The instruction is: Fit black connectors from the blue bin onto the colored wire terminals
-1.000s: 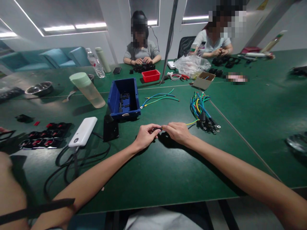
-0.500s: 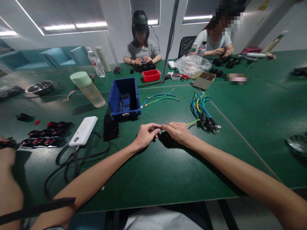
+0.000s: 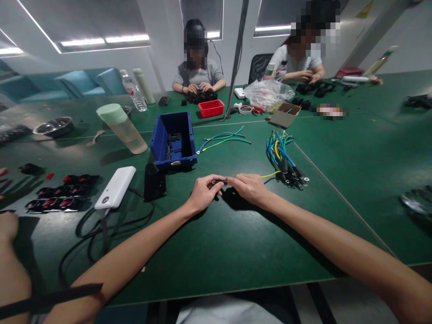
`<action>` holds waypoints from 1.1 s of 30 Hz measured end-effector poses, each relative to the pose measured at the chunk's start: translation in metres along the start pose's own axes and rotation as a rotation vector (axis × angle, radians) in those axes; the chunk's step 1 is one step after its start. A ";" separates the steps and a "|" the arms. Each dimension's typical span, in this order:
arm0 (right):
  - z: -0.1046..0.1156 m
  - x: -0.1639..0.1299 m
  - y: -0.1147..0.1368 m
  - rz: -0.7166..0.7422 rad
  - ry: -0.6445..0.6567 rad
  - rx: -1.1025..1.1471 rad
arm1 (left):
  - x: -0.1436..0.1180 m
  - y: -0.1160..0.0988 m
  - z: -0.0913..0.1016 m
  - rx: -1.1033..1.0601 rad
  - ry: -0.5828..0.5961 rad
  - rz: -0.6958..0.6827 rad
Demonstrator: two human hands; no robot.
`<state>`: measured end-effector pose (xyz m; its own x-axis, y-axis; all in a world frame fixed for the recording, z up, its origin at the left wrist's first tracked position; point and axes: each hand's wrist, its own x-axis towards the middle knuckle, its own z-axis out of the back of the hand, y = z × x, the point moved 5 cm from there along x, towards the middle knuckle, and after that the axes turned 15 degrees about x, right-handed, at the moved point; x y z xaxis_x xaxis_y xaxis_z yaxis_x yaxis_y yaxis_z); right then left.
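My left hand (image 3: pixel 204 192) pinches a small black sleeve (image 3: pixel 221 182) between thumb and fingers, with a ring-shaped terminal end showing at its left. Close beside it, my right hand (image 3: pixel 249 186) is closed on a yellow wire (image 3: pixel 270 175) that meets the sleeve; its free length trails right. That wire reaches toward a bundle of blue, green and yellow wires (image 3: pixel 281 155) with black sleeves and ring terminals. Several loose wires (image 3: pixel 224 139) lie beyond my hands. Left of them stands a blue bin (image 3: pixel 175 164) holding small black sleeves (image 3: pixel 173 143).
A black phone (image 3: pixel 155 183), a white power bank (image 3: pixel 115 186) with cables, and black-and-red parts (image 3: pixel 64 191) lie to the left. A bottle (image 3: pixel 124 130) stands behind them. Two people sit across the table near a red tray (image 3: pixel 211 109). Another person's arm (image 3: pixel 13 261) is at far left.
The view has shifted slightly. My hands keep nearly the same pose, with the sleeve seated a little closer to my right fingertips. At far left, the other person's hand has moved.
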<state>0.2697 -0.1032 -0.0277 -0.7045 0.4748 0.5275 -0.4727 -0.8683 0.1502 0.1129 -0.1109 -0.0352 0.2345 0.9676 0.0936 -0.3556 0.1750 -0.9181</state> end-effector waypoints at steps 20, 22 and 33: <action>0.003 0.000 0.000 -0.002 -0.037 -0.051 | -0.010 -0.026 0.005 0.518 -0.169 -0.344; 0.004 0.000 0.001 0.011 -0.029 -0.069 | -0.013 -0.027 0.003 0.596 -0.200 -0.408; 0.010 0.003 0.008 0.084 0.010 -0.113 | -0.016 -0.027 0.005 0.862 -0.328 -0.500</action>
<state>0.2692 -0.1101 -0.0161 -0.7491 0.4030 0.5258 -0.4680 -0.8836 0.0104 0.1140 -0.1303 -0.0095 0.3215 0.7288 0.6045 -0.8400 0.5142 -0.1733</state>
